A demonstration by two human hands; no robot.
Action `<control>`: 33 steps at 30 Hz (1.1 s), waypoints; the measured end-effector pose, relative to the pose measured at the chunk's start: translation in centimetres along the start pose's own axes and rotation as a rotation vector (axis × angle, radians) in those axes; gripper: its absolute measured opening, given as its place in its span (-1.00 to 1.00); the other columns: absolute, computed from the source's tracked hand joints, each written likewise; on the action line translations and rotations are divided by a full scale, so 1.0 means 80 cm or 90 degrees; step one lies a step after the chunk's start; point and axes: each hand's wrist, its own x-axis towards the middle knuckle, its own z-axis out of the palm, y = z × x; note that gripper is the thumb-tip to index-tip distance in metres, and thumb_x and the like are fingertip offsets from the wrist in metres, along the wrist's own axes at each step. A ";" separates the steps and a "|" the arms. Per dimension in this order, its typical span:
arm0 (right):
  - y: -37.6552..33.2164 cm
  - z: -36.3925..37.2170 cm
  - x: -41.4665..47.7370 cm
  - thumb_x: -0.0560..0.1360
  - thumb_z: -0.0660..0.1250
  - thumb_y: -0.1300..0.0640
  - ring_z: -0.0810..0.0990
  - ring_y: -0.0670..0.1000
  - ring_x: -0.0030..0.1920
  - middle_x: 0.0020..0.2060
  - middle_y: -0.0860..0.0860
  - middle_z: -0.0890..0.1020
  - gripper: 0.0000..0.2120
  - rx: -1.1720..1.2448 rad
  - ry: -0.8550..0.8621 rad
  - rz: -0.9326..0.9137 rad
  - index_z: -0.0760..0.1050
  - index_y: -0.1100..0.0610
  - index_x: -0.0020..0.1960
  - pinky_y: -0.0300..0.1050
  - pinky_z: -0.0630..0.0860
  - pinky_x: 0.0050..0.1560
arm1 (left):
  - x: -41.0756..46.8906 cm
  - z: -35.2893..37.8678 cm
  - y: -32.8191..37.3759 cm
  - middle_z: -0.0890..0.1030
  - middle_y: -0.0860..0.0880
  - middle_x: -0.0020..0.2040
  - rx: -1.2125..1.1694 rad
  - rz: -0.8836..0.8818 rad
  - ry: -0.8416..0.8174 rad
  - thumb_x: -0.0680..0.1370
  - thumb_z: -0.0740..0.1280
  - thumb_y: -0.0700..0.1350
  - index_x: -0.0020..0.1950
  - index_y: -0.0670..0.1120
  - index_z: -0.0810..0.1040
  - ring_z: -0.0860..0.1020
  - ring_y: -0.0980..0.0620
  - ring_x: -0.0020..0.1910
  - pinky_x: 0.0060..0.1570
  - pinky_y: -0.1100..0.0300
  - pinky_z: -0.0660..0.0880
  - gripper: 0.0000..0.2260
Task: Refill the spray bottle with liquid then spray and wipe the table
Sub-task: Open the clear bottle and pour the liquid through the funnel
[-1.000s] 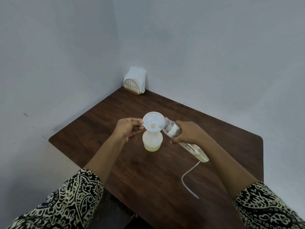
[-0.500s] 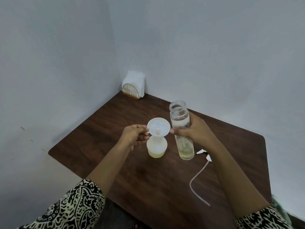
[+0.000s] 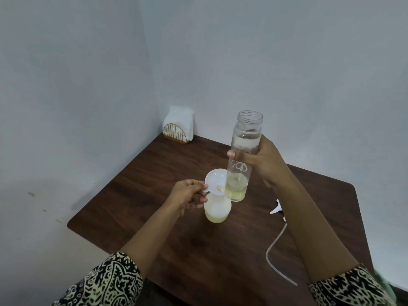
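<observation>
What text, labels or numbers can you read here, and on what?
Clear bottle: faint pale print just below the right hand, too blurred to read.
Funnel, spray bottle, napkin holder, table: no text visible.
</observation>
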 end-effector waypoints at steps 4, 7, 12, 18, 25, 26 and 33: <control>-0.003 0.014 0.009 0.24 0.58 0.10 0.67 -0.04 -0.11 -0.19 -0.08 0.67 -0.57 0.008 0.008 -0.011 0.52 0.07 0.05 -0.09 0.59 -0.05 | 0.000 -0.003 -0.001 0.63 -0.09 -0.22 0.012 -0.011 -0.025 0.51 0.40 -0.18 0.05 -0.18 0.60 0.62 0.11 -0.44 -0.39 0.20 0.58 -0.86; -0.009 0.022 0.012 0.28 0.55 0.15 0.67 -0.06 -0.14 -0.19 -0.07 0.66 -0.60 0.018 0.010 -0.022 0.51 0.09 0.06 -0.15 0.57 -0.10 | -0.001 -0.006 -0.001 0.64 -0.09 -0.20 0.021 -0.018 -0.037 0.52 0.40 -0.17 0.06 -0.18 0.60 0.62 0.09 -0.40 -0.35 0.17 0.59 -0.85; -0.012 0.039 0.015 0.18 0.55 -0.01 0.67 -0.06 -0.08 -0.15 -0.10 0.67 -0.51 0.009 0.007 -0.021 0.51 -0.01 0.06 -0.06 0.60 0.02 | -0.001 -0.018 -0.004 0.66 -0.09 -0.16 -0.001 -0.022 -0.026 0.53 0.38 -0.07 0.03 -0.14 0.59 0.64 0.00 -0.25 -0.25 0.11 0.59 -0.83; -0.014 0.068 0.023 0.21 0.56 0.01 0.68 -0.07 -0.08 -0.18 -0.12 0.68 -0.55 0.024 -0.011 -0.022 0.52 -0.02 0.05 -0.07 0.59 -0.01 | -0.008 -0.051 0.005 0.66 -0.05 0.02 -0.001 0.150 0.097 0.54 0.36 -0.08 0.02 -0.01 0.61 0.63 0.03 -0.01 -0.02 0.07 0.60 -0.91; -0.014 0.116 0.032 0.21 0.57 0.04 0.68 -0.04 -0.04 -0.07 -0.03 0.69 -0.52 0.046 -0.041 0.000 0.51 -0.02 0.08 -0.08 0.59 0.01 | -0.021 -0.083 0.012 0.51 0.11 0.30 0.024 0.361 -0.075 0.33 0.55 -0.01 0.41 0.10 0.36 0.45 0.17 0.32 0.20 0.21 0.45 -0.31; -0.010 0.128 0.034 0.23 0.58 0.07 0.68 -0.03 -0.02 -0.05 -0.01 0.69 -0.53 0.043 -0.051 -0.004 0.51 -0.02 0.09 -0.07 0.59 0.04 | -0.020 -0.088 0.013 0.48 0.15 0.33 0.038 0.386 -0.080 0.32 0.56 -0.04 0.45 0.09 0.30 0.42 0.18 0.35 0.28 0.18 0.40 -0.24; 0.020 0.208 0.050 0.32 0.56 0.15 0.65 0.03 0.08 0.04 0.05 0.66 -0.52 0.070 -0.152 0.046 0.48 0.06 0.18 0.03 0.56 0.16 | -0.024 -0.115 0.011 0.62 0.04 0.16 0.098 0.413 0.114 0.34 0.54 -0.12 0.30 0.01 0.46 0.59 0.09 0.15 0.17 -0.02 0.55 -0.45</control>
